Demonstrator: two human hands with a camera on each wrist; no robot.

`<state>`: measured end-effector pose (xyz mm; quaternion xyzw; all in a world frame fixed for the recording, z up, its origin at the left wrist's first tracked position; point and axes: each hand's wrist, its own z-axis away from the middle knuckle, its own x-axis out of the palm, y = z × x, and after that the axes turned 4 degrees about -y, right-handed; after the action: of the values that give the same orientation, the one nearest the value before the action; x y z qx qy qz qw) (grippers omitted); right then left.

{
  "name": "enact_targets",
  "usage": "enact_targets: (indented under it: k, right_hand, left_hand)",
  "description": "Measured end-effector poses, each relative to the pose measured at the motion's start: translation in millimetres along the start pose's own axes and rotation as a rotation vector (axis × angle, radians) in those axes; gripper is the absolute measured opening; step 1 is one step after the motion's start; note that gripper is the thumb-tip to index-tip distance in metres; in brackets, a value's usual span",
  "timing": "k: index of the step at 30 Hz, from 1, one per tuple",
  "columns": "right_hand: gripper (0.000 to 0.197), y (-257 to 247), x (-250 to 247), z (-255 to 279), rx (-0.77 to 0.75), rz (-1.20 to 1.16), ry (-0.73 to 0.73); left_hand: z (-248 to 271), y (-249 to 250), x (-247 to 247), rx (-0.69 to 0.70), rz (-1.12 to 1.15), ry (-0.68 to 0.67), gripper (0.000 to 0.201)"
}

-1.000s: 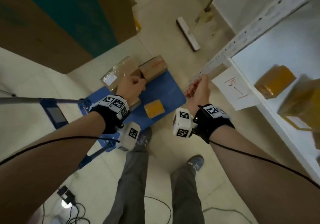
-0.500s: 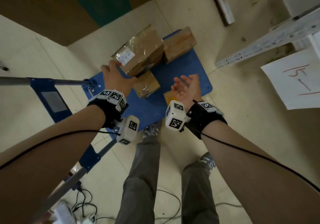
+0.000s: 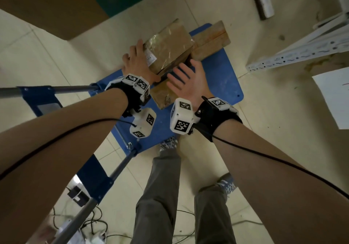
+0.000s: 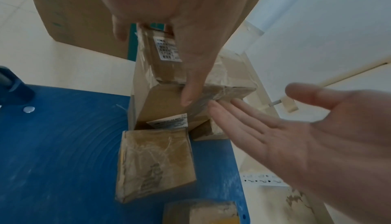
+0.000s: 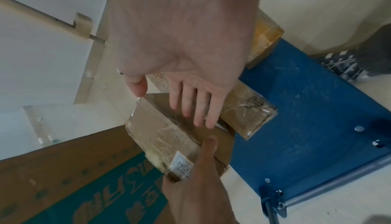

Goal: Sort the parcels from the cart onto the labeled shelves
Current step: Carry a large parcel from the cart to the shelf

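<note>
A brown parcel (image 3: 170, 43) wrapped in clear tape, with a white label, lies on top of the stack on the blue cart (image 3: 222, 73). My left hand (image 3: 137, 62) grips its labelled end, fingers over the far edge and thumb (image 4: 190, 77) along the near side. My right hand (image 3: 187, 79) is open, palm up, fingers (image 5: 190, 110) straight, right at the parcel's (image 5: 156, 130) near side; contact is unclear. A smaller parcel (image 4: 156, 160) lies on the deck below my hands. A wood-coloured parcel (image 3: 209, 37) sits behind the stack.
The cart handle (image 3: 56, 89) runs at the left. A white perforated shelf upright (image 3: 302, 51) and a paper sign (image 3: 334, 96) are at the right. A large cardboard box (image 3: 47, 3) stands beyond the cart. Cables (image 3: 90, 225) lie on the floor by my feet.
My view swung from the shelf down to the cart. Both hands reached forward; the left took hold of the top parcel's end and the right opened beside it.
</note>
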<state>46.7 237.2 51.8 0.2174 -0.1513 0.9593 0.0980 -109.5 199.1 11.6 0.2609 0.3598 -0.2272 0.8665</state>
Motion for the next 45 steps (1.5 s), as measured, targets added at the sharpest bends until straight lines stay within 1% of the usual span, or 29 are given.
enact_targets:
  k: [4,5,10,13,15,18,22,25,30,33,35,40,43,45]
  right_hand:
    - [0.058,3,6,-4,0.013,-0.026,-0.012]
    - [0.058,4,5,-4,0.012,-0.031,-0.015]
    - [0.056,8,-3,2,0.020,-0.057,-0.015]
    - [0.055,5,-6,18,0.029,-0.071,-0.021]
    - [0.055,1,-5,34,0.029,-0.059,-0.023]
    - [0.054,-15,-4,68,0.014,-0.062,-0.026]
    - [0.055,-38,-4,125,-0.024,-0.099,-0.041]
    - [0.055,-50,-9,171,-0.047,-0.105,-0.047]
    - [0.049,-71,-38,252,-0.118,-0.160,-0.010]
    - [0.045,-80,-72,305,-0.160,-0.216,0.028]
    - [0.046,-87,-95,340,-0.190,-0.267,0.075]
    - [0.043,-88,-161,425,-0.283,-0.369,0.212]
    - [0.039,-84,-202,473,-0.315,-0.462,0.281]
    - [0.033,-81,-232,507,-0.373,-0.531,0.327]
  left_hand:
    - [0,-3,5,0.040,0.001,0.033,0.101]
    - [2,-5,5,0.049,0.005,0.050,0.098]
    - [15,-10,-9,0.055,0.045,0.158,0.096]
    - [27,-5,-32,0.055,0.049,0.214,0.096]
    - [39,3,-52,0.049,0.078,0.236,0.101]
    - [69,27,-81,0.045,0.108,0.267,0.107]
    - [113,64,-108,0.092,0.066,0.280,0.102]
    - [150,86,-118,0.130,0.048,0.278,0.103]
    - [230,125,-125,0.291,0.013,0.261,0.099]
    - [283,150,-129,0.376,-0.007,0.208,0.096]
    - [316,171,-133,0.432,-0.003,0.160,0.100]
    - [388,228,-136,0.541,-0.013,-0.059,0.123]
    - [422,269,-128,0.605,-0.011,-0.201,0.125]
    - [445,299,-115,0.662,-0.050,-0.296,0.121]
